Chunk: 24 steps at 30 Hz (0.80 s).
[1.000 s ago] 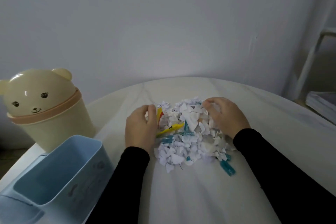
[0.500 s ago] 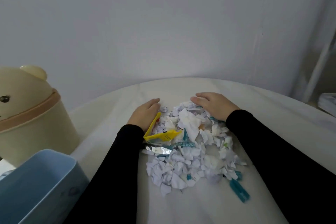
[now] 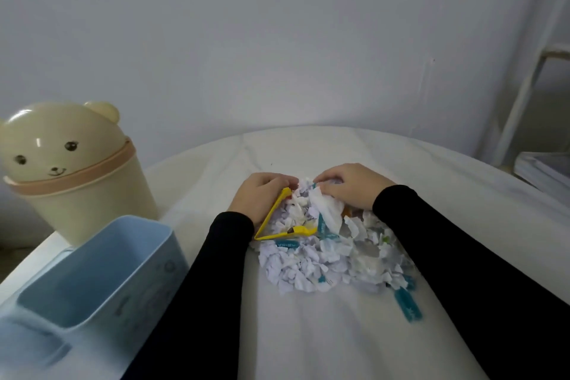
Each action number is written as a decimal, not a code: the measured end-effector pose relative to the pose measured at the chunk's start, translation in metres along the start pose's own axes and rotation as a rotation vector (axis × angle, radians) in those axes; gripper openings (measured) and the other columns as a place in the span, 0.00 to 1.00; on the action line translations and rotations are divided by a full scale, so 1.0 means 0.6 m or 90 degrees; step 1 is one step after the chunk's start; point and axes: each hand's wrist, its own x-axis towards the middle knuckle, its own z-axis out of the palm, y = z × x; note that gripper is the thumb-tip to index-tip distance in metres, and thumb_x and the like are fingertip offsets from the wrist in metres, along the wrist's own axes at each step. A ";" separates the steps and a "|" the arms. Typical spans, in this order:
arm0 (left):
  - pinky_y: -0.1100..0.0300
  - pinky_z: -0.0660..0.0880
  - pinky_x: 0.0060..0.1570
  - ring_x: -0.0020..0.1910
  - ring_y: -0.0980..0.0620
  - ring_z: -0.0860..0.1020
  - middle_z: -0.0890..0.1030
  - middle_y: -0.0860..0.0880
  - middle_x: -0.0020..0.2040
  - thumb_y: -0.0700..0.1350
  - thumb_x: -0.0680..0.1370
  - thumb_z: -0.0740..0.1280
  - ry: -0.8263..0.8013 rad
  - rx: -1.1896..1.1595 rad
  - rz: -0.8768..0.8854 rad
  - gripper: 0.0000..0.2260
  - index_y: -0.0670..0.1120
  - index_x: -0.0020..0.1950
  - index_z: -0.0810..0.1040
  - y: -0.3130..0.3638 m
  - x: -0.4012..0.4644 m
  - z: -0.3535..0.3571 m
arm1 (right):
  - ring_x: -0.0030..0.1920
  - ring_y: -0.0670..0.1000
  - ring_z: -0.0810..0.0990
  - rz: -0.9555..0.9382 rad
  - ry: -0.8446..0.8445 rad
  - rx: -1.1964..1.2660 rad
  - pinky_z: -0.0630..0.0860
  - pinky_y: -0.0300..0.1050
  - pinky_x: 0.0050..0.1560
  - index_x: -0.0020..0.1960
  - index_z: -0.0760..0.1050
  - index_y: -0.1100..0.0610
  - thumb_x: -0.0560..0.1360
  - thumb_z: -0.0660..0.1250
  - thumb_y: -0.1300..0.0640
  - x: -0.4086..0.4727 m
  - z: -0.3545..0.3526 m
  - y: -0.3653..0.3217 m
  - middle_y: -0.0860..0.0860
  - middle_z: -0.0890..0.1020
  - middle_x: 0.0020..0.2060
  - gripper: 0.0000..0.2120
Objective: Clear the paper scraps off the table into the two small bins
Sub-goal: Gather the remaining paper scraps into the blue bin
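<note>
A pile of white paper scraps (image 3: 308,268) mixed with teal bits and a yellow wrapper (image 3: 271,220) lies in the middle of the white-covered table (image 3: 339,339). My left hand (image 3: 260,197) is at the pile's far left edge, its fingers curled down into the scraps beside the yellow wrapper. My right hand (image 3: 351,188) is at the far right edge, with its fingers curled round a crumpled white piece. A cream bear-shaped bin (image 3: 77,173) with a closed domed lid stands at the left. The open light-blue bin (image 3: 92,271) sits in front of it.
A loose teal strip (image 3: 407,307) lies at the near right of the pile. The table's round edge runs close to the grey wall behind. A white frame (image 3: 524,77) and a stack of sheets (image 3: 546,163) stand off the table at the right.
Both hands have drawn closer together at the far side of the pile and curled their fingers into the scraps. The camera has swung back left, showing both bins more fully.
</note>
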 end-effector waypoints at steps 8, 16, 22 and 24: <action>0.62 0.68 0.56 0.57 0.61 0.76 0.81 0.57 0.56 0.58 0.79 0.58 0.030 0.048 0.060 0.17 0.51 0.54 0.83 0.034 -0.094 -0.028 | 0.61 0.47 0.75 -0.049 0.170 -0.063 0.71 0.45 0.62 0.62 0.76 0.49 0.79 0.57 0.46 -0.107 0.002 -0.012 0.45 0.77 0.62 0.16; 0.42 0.52 0.71 0.77 0.50 0.52 0.52 0.54 0.78 0.78 0.59 0.63 -0.069 0.474 0.053 0.49 0.62 0.75 0.53 0.041 -0.181 0.014 | 0.74 0.51 0.60 0.036 0.210 -0.188 0.60 0.55 0.70 0.73 0.60 0.45 0.75 0.57 0.36 -0.196 0.020 -0.008 0.48 0.55 0.76 0.29; 0.45 0.58 0.69 0.72 0.52 0.63 0.66 0.58 0.72 0.73 0.62 0.65 -0.070 0.487 0.075 0.46 0.59 0.75 0.54 0.016 -0.182 0.028 | 0.76 0.58 0.47 0.117 0.126 -0.254 0.56 0.62 0.70 0.76 0.46 0.40 0.70 0.51 0.26 -0.200 0.071 -0.001 0.51 0.43 0.77 0.39; 0.47 0.60 0.67 0.69 0.52 0.67 0.71 0.58 0.68 0.69 0.66 0.65 -0.068 0.472 0.083 0.40 0.58 0.74 0.58 0.009 -0.180 0.030 | 0.76 0.58 0.48 0.106 0.127 -0.240 0.55 0.62 0.71 0.75 0.48 0.39 0.69 0.48 0.24 -0.196 0.071 0.001 0.51 0.46 0.77 0.39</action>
